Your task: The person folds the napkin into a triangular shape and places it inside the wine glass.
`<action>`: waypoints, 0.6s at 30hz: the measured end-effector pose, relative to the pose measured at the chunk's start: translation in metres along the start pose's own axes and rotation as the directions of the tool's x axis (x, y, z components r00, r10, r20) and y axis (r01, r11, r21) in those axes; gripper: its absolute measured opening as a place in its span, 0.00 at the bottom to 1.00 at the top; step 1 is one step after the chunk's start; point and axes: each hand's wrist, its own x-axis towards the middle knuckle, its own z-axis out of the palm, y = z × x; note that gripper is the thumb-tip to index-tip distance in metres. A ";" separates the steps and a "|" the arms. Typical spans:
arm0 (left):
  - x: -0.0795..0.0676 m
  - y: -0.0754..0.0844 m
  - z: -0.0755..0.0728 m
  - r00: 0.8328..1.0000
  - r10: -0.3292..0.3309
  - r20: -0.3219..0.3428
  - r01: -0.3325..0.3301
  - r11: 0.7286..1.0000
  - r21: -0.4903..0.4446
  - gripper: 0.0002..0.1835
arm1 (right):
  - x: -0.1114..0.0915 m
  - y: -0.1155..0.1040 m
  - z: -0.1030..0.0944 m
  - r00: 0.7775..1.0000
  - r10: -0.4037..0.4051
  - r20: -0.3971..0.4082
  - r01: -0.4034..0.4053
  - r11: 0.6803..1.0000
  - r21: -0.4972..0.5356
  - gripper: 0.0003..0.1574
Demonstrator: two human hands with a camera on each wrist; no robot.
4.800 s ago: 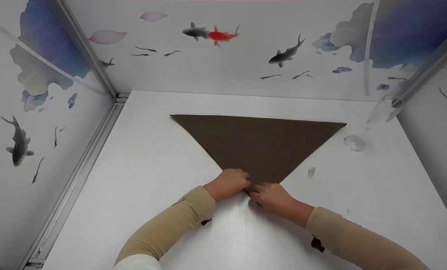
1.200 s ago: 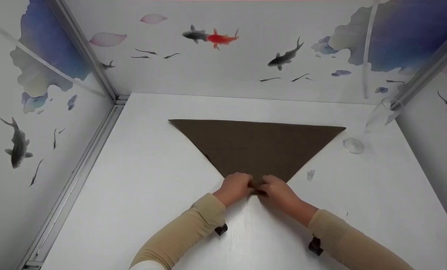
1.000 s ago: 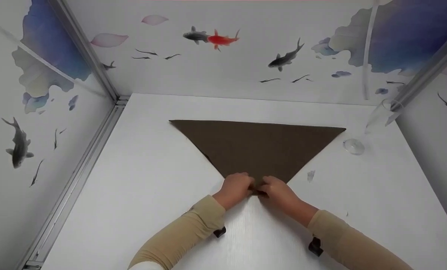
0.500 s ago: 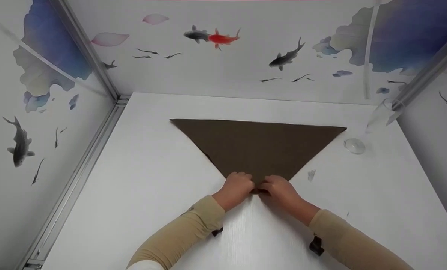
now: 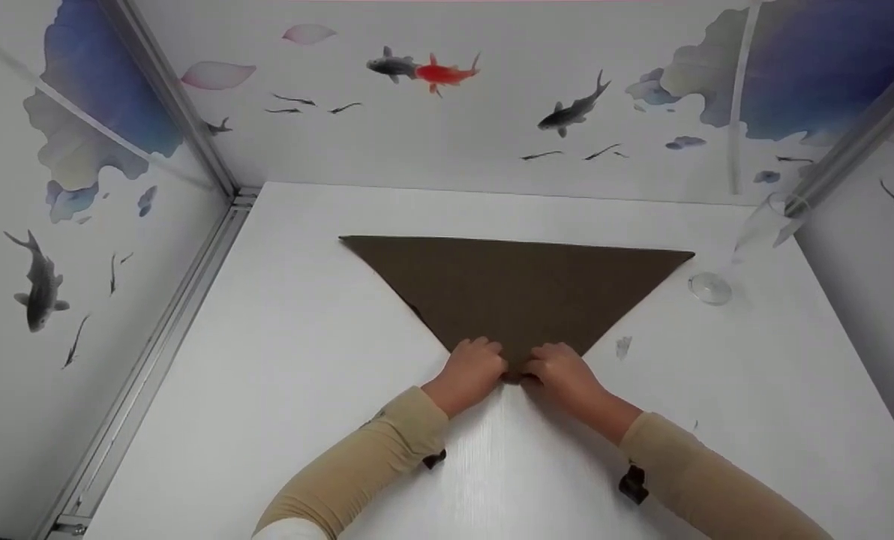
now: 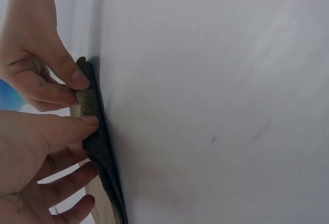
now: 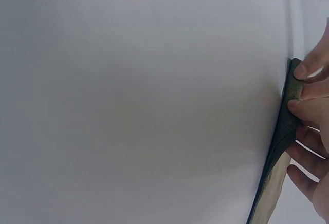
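Note:
A dark brown cloth napkin (image 5: 514, 292), folded into a triangle, lies on the white table with its long edge away from me. My left hand (image 5: 468, 375) and right hand (image 5: 567, 379) meet at its near tip, which is blunt and turned up. Both hands pinch this rolled edge, a little apart from each other. In the left wrist view, my left thumb presses on the roll (image 6: 97, 131), and the other fingers reach to its far side. In the right wrist view, my right hand (image 7: 313, 116) grips the roll likewise. The fingertips behind the cloth are partly hidden.
A clear stemmed glass (image 5: 711, 288) is at the back right, near the napkin's right corner. White walls (image 5: 447, 135) with painted fish enclose the table on the back and sides. A metal rail (image 5: 154, 360) runs along the left edge.
Since the oldest frame, the near tip has been turned up into a small roll, and both hands have shifted slightly right. In the last half second they part slightly, still on the cloth.

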 end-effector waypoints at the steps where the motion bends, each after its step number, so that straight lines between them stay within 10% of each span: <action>1: -0.001 0.000 -0.001 1.000 -0.001 -0.002 0.001 1.000 -0.009 0.08 | 0.000 0.001 0.000 1.000 -0.005 0.004 0.005 1.000 -0.001 0.06; 18: -0.003 -0.010 -0.002 0.995 -0.018 -0.097 0.008 0.995 -0.095 0.03 | 0.009 0.007 -0.003 0.985 0.107 0.135 -0.111 0.994 0.020 0.06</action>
